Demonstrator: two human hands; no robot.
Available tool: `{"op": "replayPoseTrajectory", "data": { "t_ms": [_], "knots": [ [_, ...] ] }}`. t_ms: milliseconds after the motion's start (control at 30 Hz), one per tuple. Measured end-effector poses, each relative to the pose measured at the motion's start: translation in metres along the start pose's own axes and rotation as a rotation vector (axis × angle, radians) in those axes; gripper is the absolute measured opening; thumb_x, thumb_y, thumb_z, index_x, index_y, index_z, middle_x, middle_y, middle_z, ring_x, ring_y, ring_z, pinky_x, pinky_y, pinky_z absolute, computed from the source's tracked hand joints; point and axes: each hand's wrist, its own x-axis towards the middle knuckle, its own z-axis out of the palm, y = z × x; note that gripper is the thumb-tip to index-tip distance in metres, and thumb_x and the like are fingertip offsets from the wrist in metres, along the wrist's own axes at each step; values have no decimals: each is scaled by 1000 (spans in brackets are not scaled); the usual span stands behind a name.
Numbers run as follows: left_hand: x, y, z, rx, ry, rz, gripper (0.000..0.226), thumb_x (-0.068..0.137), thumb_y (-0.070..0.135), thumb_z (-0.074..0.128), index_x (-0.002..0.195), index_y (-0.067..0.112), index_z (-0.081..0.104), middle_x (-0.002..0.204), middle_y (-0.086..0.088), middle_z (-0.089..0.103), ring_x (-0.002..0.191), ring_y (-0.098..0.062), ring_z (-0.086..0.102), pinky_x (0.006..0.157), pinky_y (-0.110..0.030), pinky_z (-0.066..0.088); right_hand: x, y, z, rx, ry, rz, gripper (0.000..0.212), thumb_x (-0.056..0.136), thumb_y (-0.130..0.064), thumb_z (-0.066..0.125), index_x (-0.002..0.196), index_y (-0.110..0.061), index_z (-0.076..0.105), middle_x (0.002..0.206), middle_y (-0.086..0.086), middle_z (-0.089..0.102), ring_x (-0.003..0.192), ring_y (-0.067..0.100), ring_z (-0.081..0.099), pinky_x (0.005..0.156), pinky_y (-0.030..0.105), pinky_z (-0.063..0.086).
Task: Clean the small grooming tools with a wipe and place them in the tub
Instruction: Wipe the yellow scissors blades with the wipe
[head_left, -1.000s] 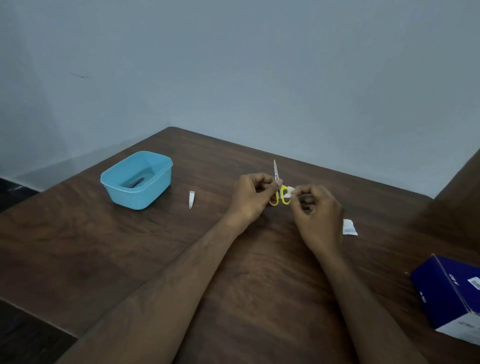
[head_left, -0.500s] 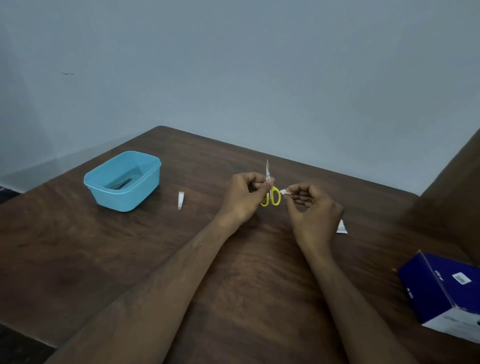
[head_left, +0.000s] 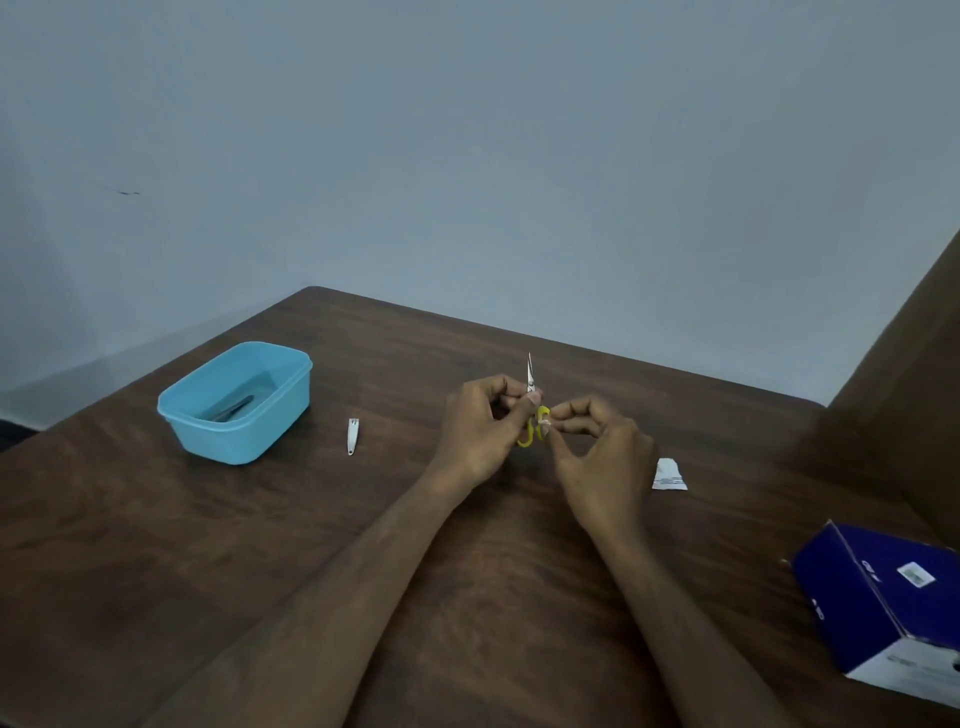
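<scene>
Above the wooden table (head_left: 467, 597), the left hand (head_left: 478, 431) is pinching the small yellow-handled scissors (head_left: 534, 415) upright, blades pointing away — probably to expose the loops to the wipe (head_left: 546, 427), which the right hand (head_left: 602, 462) is pinching against a handle. Left of them, the nail clipper (head_left: 352, 436) is lying uncleaned just beside the blue tub (head_left: 236, 405), which is already holding a dark tool — tweezers, perhaps.

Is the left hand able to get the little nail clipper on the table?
Probably yes, once free: the nail clipper lies alone on bare table, just left of the left hand. But that hand is holding the scissors.
</scene>
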Motion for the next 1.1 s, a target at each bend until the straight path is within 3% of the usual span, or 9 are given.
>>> {"op": "replayPoseTrajectory", "data": {
  "t_ms": [67, 133, 300, 467, 633, 800, 900, 1033, 1100],
  "knots": [
    [1, 0, -1, 0, 34, -5, 15, 100, 24, 75, 90, 14, 80, 75, -3, 78, 64, -13, 73, 68, -38, 65, -1, 1, 0, -8, -44, -38, 23, 82, -29, 87, 90, -37, 67, 78, -31, 72, 94, 9, 74, 91, 47, 51],
    [1, -1, -1, 8, 49, -13, 15, 99, 23, 76, 89, 14, 80, 74, -4, 77, 63, -14, 73, 68, -41, 65, -1, 3, -3, -188, -71, -165, 24, 82, -27, 86, 92, -36, 66, 78, -25, 71, 94, 14, 67, 91, 42, 39],
    [2, -3, -2, 57, 51, 1, 14, 99, 25, 76, 91, 14, 80, 75, -4, 77, 69, -21, 76, 68, -41, 65, 7, 3, -14, -550, 22, -476, 26, 73, -19, 87, 87, -29, 67, 66, -10, 60, 84, 25, 60, 93, 48, 34],
    [-1, -3, -3, 68, 5, 3, 13, 99, 22, 77, 91, 12, 80, 74, -5, 76, 63, -11, 74, 61, -26, 61, 7, 3, -26, -480, 376, -380, 14, 86, -16, 82, 89, -27, 74, 69, -8, 69, 87, 25, 61, 97, 47, 36],
    [-2, 1, -2, 101, -57, 0, 15, 97, 25, 79, 86, 15, 81, 71, -2, 75, 65, -12, 74, 63, -31, 62, 0, -3, -12, -426, 219, -530, 19, 80, -18, 88, 89, -27, 74, 70, -11, 65, 87, 22, 65, 99, 49, 37],
    [-2, 5, -5, -28, -4, -38, 15, 100, 18, 75, 92, 8, 82, 66, 0, 73, 60, -14, 70, 61, -27, 58, 4, 6, -10, -505, 46, -439, 22, 77, -24, 82, 89, -31, 65, 69, -13, 66, 89, 19, 61, 99, 48, 34],
    [-1, 4, -3, -39, 6, -26, 13, 99, 18, 76, 91, 9, 82, 65, 2, 73, 58, -13, 67, 62, -29, 58, 1, 8, -9, -339, -49, -383, 25, 76, -19, 82, 89, -32, 65, 74, -17, 68, 83, 13, 64, 89, 40, 42],
    [0, 3, -3, -86, -20, -11, 14, 100, 19, 75, 92, 10, 81, 66, 3, 71, 58, -14, 66, 62, -31, 57, 6, 3, -10, 338, 138, 163, 19, 84, -13, 87, 87, -25, 72, 77, -11, 75, 72, 6, 71, 71, 26, 55],
    [0, 4, -2, -112, -49, 0, 13, 101, 21, 74, 96, 11, 82, 69, 3, 71, 61, -15, 67, 63, -33, 58, 9, 9, -8, 418, 163, 352, 21, 85, -10, 85, 93, -24, 72, 81, -6, 78, 76, 11, 73, 73, 29, 55]
  ]
}}
